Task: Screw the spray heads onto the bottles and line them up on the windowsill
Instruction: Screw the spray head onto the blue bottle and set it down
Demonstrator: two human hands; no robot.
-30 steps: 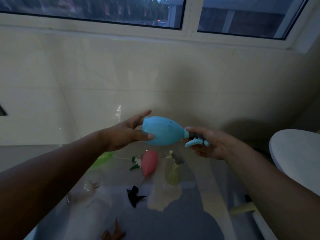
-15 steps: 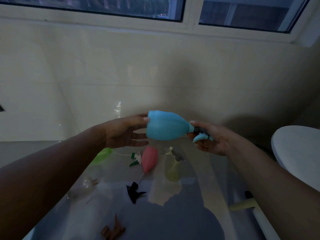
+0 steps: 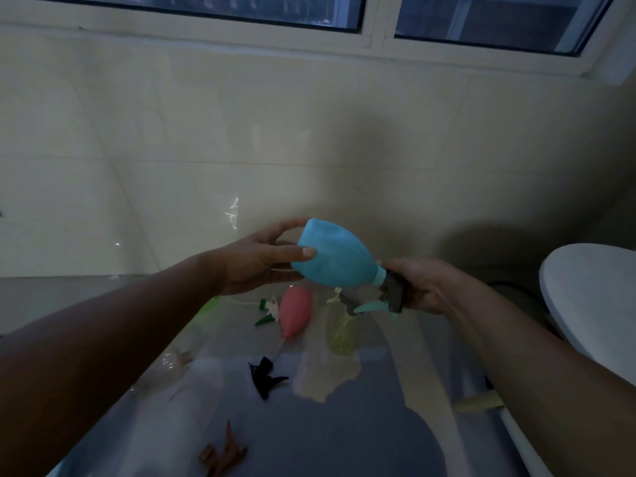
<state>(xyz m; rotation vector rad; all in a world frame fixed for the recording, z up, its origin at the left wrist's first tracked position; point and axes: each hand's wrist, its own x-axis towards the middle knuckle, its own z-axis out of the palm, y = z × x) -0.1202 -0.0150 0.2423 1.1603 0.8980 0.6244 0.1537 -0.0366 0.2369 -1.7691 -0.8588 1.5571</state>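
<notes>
I hold a blue bottle point(image 3: 335, 258) sideways in the air, its base to the upper left and its neck to the lower right. My left hand point(image 3: 256, 261) grips the base with thumb and fingers. My right hand point(image 3: 421, 285) is closed around the blue and black spray head point(image 3: 387, 297) sitting at the bottle's neck. On the floor below lie a pink bottle point(image 3: 296, 313), a yellow bottle point(image 3: 340, 332) with a head on it, a clear bottle point(image 3: 165, 368), a green bottle point(image 3: 210, 306) partly hidden by my left arm, and loose heads in black point(image 3: 265, 375), brown point(image 3: 223, 454) and green-white point(image 3: 268, 309).
The windowsill point(image 3: 206, 32) runs along the top under the dark window. A tiled wall point(image 3: 172, 149) stands in front of me. A white round object point(image 3: 592, 290) sits at the right, with a pale handle point(image 3: 478, 402) on the floor beside it.
The bottle has tilted, base rising and neck dropping toward the lower right. My left thumb has come over the bottle's base. My right hand has lowered with the spray head.
</notes>
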